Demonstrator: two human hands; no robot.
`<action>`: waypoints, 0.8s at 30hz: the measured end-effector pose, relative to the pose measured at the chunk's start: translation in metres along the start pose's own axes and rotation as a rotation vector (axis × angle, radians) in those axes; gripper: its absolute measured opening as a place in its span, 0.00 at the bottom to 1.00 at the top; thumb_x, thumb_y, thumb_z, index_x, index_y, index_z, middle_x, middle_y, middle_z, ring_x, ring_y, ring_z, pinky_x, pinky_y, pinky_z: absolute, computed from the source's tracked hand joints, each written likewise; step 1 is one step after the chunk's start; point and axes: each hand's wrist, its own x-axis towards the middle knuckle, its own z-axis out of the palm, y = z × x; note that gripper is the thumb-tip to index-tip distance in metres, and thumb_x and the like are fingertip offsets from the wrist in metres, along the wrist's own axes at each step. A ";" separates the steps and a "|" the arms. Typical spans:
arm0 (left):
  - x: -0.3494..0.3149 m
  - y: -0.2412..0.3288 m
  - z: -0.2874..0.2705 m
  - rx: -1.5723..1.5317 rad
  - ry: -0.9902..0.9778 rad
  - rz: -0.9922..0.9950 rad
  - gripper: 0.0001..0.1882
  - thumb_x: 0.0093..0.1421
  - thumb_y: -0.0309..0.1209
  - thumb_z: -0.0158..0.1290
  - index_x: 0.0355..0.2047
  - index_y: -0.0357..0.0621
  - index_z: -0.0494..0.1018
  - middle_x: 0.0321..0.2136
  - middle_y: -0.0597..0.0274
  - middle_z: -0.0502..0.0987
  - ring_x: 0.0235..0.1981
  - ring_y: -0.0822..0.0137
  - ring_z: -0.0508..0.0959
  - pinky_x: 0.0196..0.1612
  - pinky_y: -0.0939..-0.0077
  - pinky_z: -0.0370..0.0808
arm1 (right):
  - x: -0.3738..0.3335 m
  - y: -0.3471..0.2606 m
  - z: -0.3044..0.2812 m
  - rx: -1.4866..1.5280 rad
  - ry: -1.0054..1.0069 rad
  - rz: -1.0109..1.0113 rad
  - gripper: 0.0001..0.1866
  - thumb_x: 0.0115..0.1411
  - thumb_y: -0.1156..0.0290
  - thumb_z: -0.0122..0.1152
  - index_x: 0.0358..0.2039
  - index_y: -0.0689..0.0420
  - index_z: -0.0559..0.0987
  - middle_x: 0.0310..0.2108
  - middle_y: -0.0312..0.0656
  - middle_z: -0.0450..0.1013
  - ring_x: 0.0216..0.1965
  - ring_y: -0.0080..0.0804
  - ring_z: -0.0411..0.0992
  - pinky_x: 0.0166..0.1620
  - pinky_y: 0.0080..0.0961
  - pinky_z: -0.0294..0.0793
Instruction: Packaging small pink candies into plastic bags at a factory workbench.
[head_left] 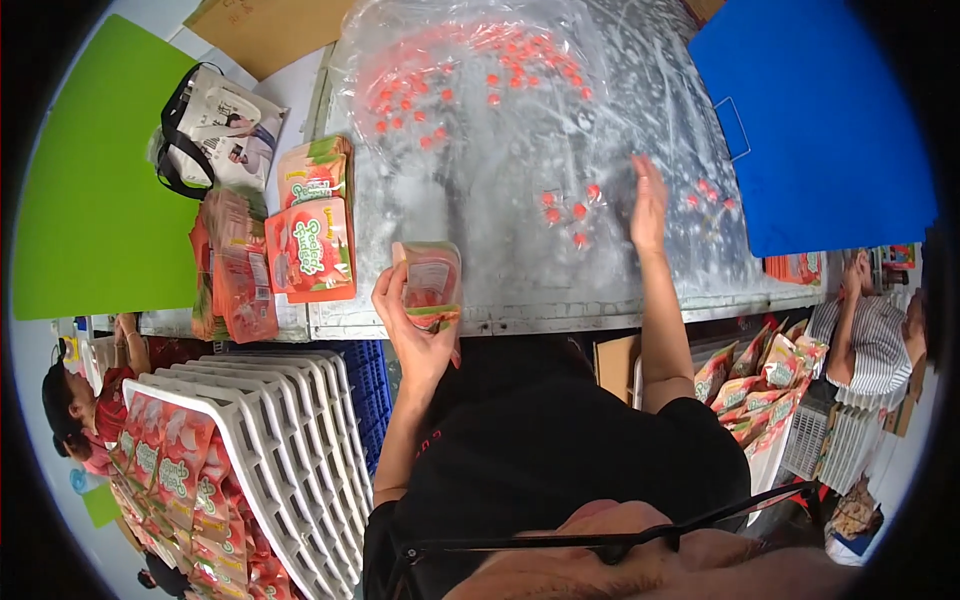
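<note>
My left hand (412, 335) is closed around a red and green snack pouch (436, 278) at the table's front edge. The pouch's top faces me, and a clear window shows on its side; its contents are hard to make out. Over the table, my right hand (649, 208) is held edge-on with its fingers stretched out and nothing in it. Just left of it lie several red candies in clear wrappers (579, 210). More wrapped red candies (704, 195) are to its right. Farther back, a large clear plastic bag (350, 70) has many red candies in or on it.
Flat pouches are stacked (312, 250) at the table's left, beside a white tote bag (230, 130). A blue panel (820, 130) stands right, a green one (110, 170) left. White crates (270, 430) and filled pouches (765, 380) flank me. Other people are at both sides.
</note>
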 end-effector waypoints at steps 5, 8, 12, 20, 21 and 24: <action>-0.002 0.000 0.001 -0.012 -0.006 0.024 0.45 0.39 0.17 0.62 0.62 0.41 0.61 0.58 0.44 0.59 0.62 0.45 0.61 0.65 0.56 0.60 | -0.028 0.061 -0.009 -0.243 -0.036 0.159 0.29 0.73 0.47 0.33 0.63 0.47 0.71 0.68 0.45 0.60 0.71 0.50 0.51 0.72 0.48 0.39; -0.005 0.000 -0.001 0.011 0.000 0.027 0.45 0.39 0.17 0.61 0.62 0.41 0.61 0.58 0.44 0.60 0.61 0.45 0.62 0.64 0.56 0.61 | -0.037 0.033 0.006 -0.174 -0.161 0.024 0.28 0.68 0.48 0.47 0.66 0.40 0.67 0.69 0.43 0.59 0.72 0.49 0.49 0.72 0.51 0.38; -0.007 0.002 -0.004 0.005 0.017 0.003 0.44 0.40 0.17 0.61 0.62 0.41 0.61 0.58 0.44 0.60 0.61 0.45 0.62 0.64 0.57 0.61 | -0.045 -0.040 0.030 -0.456 -0.223 -0.222 0.31 0.64 0.48 0.55 0.66 0.39 0.68 0.72 0.39 0.54 0.72 0.46 0.48 0.72 0.48 0.37; -0.003 -0.003 -0.005 -0.011 0.019 0.035 0.46 0.40 0.18 0.63 0.63 0.42 0.61 0.57 0.44 0.59 0.61 0.45 0.62 0.63 0.57 0.62 | -0.045 -0.055 0.073 -0.141 -0.474 -0.534 0.28 0.55 0.54 0.68 0.57 0.45 0.77 0.63 0.40 0.64 0.62 0.46 0.62 0.64 0.44 0.59; -0.003 -0.003 -0.006 -0.005 0.022 0.027 0.46 0.40 0.19 0.64 0.63 0.42 0.61 0.58 0.44 0.59 0.61 0.45 0.62 0.63 0.57 0.62 | -0.045 -0.059 0.073 -0.138 -0.481 -0.539 0.28 0.55 0.54 0.68 0.57 0.45 0.77 0.63 0.40 0.64 0.62 0.46 0.62 0.64 0.44 0.59; -0.004 -0.004 -0.006 0.003 0.027 0.020 0.46 0.40 0.18 0.64 0.63 0.42 0.61 0.58 0.44 0.59 0.61 0.45 0.62 0.63 0.57 0.63 | -0.045 -0.059 0.072 -0.143 -0.473 -0.585 0.25 0.60 0.56 0.64 0.57 0.48 0.77 0.61 0.40 0.67 0.58 0.40 0.66 0.62 0.42 0.61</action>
